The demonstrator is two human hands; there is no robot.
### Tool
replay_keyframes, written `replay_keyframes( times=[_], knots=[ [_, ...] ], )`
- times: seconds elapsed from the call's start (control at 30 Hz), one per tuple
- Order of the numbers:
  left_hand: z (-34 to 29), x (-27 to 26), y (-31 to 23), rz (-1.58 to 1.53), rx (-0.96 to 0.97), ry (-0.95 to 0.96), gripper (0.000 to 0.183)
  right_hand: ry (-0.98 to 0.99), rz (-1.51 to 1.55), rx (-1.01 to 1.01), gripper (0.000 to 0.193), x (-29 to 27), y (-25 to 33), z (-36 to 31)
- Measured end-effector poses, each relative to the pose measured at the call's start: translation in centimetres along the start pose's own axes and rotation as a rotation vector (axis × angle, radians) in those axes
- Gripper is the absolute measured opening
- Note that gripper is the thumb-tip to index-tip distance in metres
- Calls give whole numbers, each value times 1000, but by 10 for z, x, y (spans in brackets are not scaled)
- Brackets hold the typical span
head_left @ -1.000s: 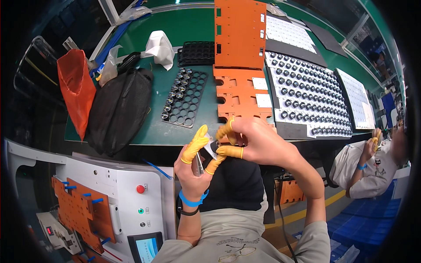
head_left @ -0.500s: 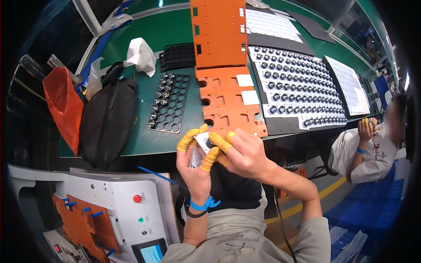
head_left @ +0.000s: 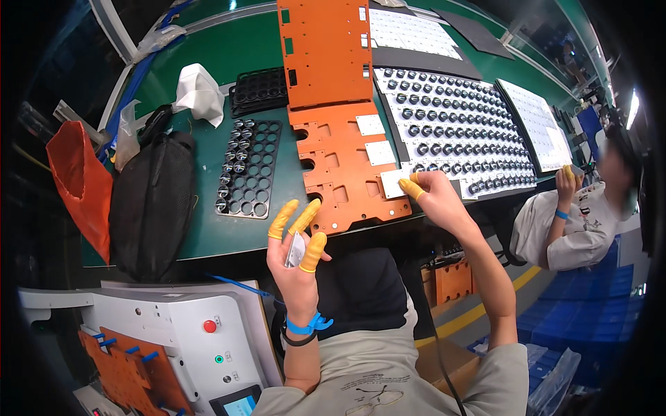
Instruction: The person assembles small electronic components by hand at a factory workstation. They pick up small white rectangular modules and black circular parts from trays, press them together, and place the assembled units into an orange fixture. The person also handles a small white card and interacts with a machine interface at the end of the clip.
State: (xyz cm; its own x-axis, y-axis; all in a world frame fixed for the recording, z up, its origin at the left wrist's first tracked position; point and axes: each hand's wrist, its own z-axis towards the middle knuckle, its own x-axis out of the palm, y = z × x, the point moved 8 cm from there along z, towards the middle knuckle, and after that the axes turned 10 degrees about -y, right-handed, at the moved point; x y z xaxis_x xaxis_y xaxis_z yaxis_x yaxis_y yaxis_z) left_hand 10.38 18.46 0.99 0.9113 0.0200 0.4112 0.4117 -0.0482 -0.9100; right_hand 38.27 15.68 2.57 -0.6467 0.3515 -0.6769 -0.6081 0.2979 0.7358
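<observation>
My left hand [head_left: 297, 249], with yellow finger cots, holds a small stack of thin silvery-white square pieces [head_left: 295, 249] upright just off the table's near edge. My right hand [head_left: 431, 197] has reached to the right onto the orange cut-out fixture plate [head_left: 340, 170]. Its yellow-capped fingertips pinch a white square piece [head_left: 393, 184] at the plate's lower right corner. Two more white squares [head_left: 374, 139] sit in the plate's right-hand recesses.
A black tray with round cells [head_left: 244, 170], partly filled with dark parts, lies left of the plate. A large black tray of round parts [head_left: 458, 128] lies to the right, a second orange plate [head_left: 322, 48] behind. Black bag [head_left: 149, 201], orange bag [head_left: 78, 187]. A person sits at right [head_left: 579, 215].
My right hand left the stack in my left hand and moved right onto the orange plate with a white square. The view shifted, so the table sits higher in the picture.
</observation>
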Motion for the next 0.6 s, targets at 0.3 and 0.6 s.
replay_keyframes(
  times=[0.3, 0.6],
  knots=[
    [-1, -14, -5, -34, 13, -36, 50, 237, -58, 85, 39, 13, -1, 17],
    [2, -26, 8, -482, -185, -29, 42, 6, -539, -281, 26, -5, 34, 15]
  ],
)
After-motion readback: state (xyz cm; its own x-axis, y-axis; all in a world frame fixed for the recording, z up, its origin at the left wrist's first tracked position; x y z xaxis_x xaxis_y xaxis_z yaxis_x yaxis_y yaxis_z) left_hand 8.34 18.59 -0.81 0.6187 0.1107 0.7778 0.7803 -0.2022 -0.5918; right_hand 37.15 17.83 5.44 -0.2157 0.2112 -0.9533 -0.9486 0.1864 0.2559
